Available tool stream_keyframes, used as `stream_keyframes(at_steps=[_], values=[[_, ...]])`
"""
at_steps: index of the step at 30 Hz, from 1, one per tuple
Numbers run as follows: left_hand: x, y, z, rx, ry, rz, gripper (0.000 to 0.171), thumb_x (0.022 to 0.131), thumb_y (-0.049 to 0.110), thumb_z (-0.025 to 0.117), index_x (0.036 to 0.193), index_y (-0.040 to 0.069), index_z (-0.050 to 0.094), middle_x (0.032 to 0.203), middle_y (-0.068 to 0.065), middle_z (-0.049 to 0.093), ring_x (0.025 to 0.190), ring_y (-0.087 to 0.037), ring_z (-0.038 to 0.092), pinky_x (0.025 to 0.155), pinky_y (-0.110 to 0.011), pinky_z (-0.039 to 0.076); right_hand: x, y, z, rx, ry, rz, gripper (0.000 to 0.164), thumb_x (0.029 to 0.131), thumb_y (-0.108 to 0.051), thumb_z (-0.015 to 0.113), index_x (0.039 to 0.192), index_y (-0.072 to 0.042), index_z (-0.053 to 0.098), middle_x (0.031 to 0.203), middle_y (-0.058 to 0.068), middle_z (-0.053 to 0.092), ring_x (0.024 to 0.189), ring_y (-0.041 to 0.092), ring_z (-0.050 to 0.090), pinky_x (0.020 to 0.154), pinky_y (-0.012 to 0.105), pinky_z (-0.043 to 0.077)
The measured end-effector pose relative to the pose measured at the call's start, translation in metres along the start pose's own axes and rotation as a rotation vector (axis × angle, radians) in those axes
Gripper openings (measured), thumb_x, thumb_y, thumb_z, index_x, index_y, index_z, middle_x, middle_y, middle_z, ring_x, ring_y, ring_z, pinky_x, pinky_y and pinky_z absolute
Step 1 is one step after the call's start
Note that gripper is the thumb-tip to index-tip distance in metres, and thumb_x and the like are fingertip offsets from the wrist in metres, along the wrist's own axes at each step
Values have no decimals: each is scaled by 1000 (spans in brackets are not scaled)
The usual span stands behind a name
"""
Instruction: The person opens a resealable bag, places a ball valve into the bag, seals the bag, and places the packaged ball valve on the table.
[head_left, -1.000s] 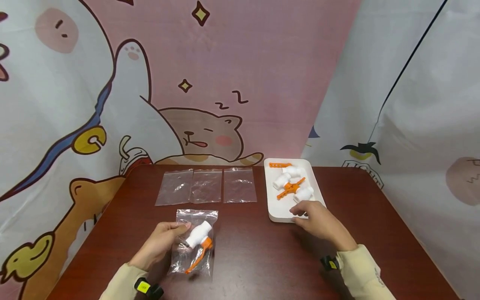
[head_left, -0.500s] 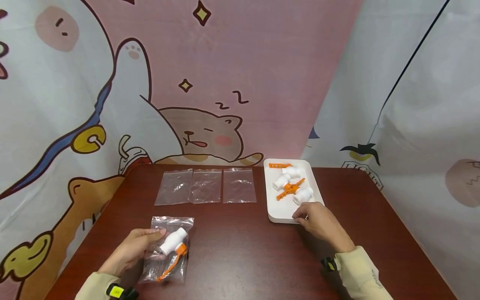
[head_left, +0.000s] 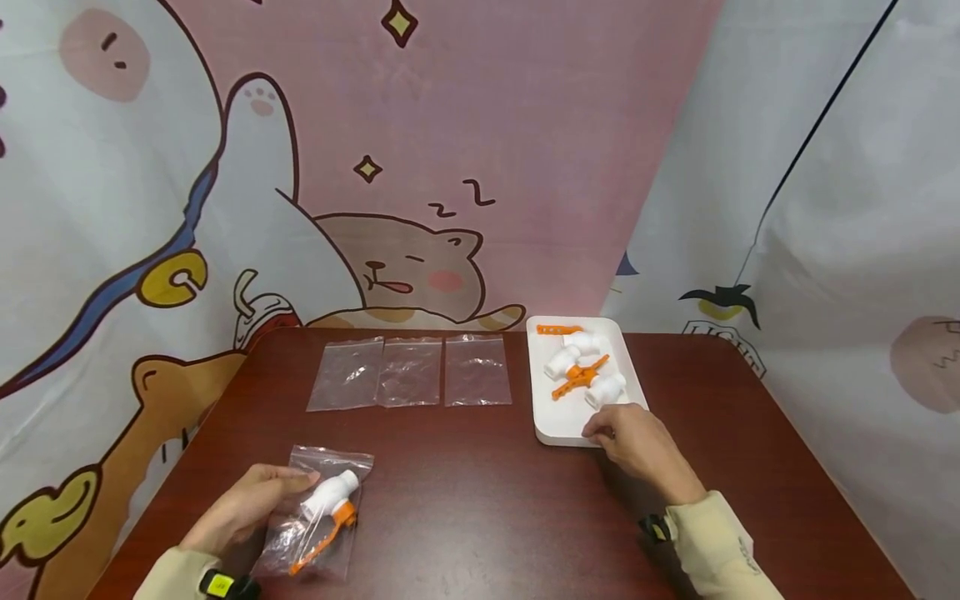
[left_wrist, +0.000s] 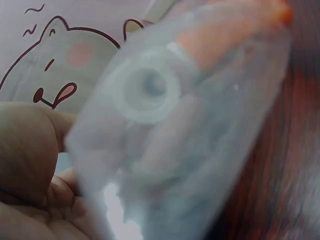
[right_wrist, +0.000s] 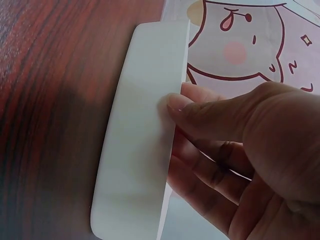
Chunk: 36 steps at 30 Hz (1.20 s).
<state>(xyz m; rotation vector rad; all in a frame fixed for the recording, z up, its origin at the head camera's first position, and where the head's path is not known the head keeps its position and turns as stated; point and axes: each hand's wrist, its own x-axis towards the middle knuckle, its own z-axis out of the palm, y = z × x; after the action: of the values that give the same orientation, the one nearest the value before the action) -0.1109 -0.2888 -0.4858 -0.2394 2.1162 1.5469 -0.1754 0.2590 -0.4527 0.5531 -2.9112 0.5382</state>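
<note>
My left hand (head_left: 251, 506) grips a clear zip bag (head_left: 281, 546) by its left side, thumb on top. Inside the bag lies a white plastic ball valve (head_left: 330, 493) with an orange lever handle (head_left: 322, 542); in the left wrist view the valve's round white opening (left_wrist: 150, 87) is blurred behind the film. At the near edge of a white tray (head_left: 555, 429), my right hand (head_left: 645, 446) pinches the wall. The right wrist view has the thumb (right_wrist: 200, 117) on the tray's outer wall (right_wrist: 135, 130) and the other fingers over the rim.
Several white valves (head_left: 603, 390) with orange handles (head_left: 581, 377) lie in the tray. Left of it, three flat clear bags (head_left: 477, 371) lie in a row along the back of the dark red table (head_left: 480, 500). A printed cloth (head_left: 570, 150) hangs behind.
My left hand has carried the bagged valve left and toward the table's near edge. My right hand has closed from above the tray's near edge onto its wall; the tray has barely moved.
</note>
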Motion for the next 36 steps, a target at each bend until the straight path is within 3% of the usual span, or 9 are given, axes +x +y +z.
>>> stream_keyframes(at_steps=[3, 7, 10, 16, 25, 29, 36], values=[[-1, 1, 0, 68, 38, -1, 40, 102, 32, 64, 112, -6, 72, 83, 1, 68, 76, -15, 64, 66, -33, 58, 0, 1, 0, 0, 0, 6, 18, 81, -4, 80, 83, -22, 80, 85, -7, 76, 79, 14, 68, 66, 36, 52], [-3, 6, 3, 180, 135, -16, 32, 99, 32, 67, 93, 2, 75, 68, 5, 54, 64, -11, 51, 55, -26, 47, 0, 2, 0, 5, 1, 1, 18, 81, -5, 80, 83, -23, 80, 85, -8, 76, 80, 14, 69, 66, 36, 53], [-6, 10, 6, 246, 216, -49, 30, 96, 33, 71, 87, 4, 74, 67, 3, 52, 62, -13, 49, 53, -27, 43, 0, 2, 1, 3, 8, -4, 17, 82, -5, 81, 83, -23, 80, 84, -8, 76, 80, 14, 69, 67, 36, 53], [-11, 15, 8, 329, 307, -89, 34, 93, 35, 73, 93, 1, 69, 78, -6, 61, 65, -19, 60, 56, -34, 56, 0, 3, 2, -2, 14, -13, 17, 81, -5, 81, 83, -22, 80, 84, -8, 76, 80, 14, 69, 68, 37, 54], [-14, 23, 0, 535, 315, -104, 60, 89, 50, 73, 112, -4, 63, 90, -11, 65, 75, -22, 61, 60, -35, 53, -1, 3, 3, -3, 42, -27, 18, 80, -4, 82, 82, -22, 79, 83, -9, 75, 78, 13, 68, 68, 36, 53], [-12, 29, -6, 580, 320, -83, 57, 91, 50, 71, 111, -3, 64, 93, -12, 66, 80, -24, 61, 64, -37, 51, -2, 3, 3, -10, 44, -28, 18, 81, -5, 82, 82, -23, 79, 83, -9, 75, 78, 12, 68, 68, 36, 54], [-3, 53, -19, 658, 409, 48, 67, 95, 63, 61, 114, -1, 67, 106, -19, 71, 92, -31, 65, 71, -45, 51, -3, 3, 5, -9, 52, -25, 18, 80, -5, 82, 81, -23, 79, 81, -11, 74, 73, 9, 65, 66, 35, 52]])
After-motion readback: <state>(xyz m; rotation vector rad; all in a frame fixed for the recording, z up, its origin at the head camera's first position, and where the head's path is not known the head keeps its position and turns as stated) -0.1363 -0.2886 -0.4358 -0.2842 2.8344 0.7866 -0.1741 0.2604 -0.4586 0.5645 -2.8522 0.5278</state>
